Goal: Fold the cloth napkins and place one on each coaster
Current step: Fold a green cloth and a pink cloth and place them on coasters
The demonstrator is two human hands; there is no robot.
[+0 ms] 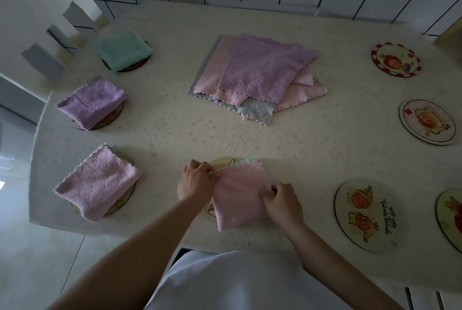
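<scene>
Napkin (238, 194), pink and folded, lies on the near coaster (223, 161) before us. Our left hand (196, 179) pinches its left edge; our right hand (282, 202) is closed on its right edge.

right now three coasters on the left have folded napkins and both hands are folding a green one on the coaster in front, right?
Not quite: the head view shows the napkin held by the left hand and right hand is pink, not green. The rest holds.
</scene>
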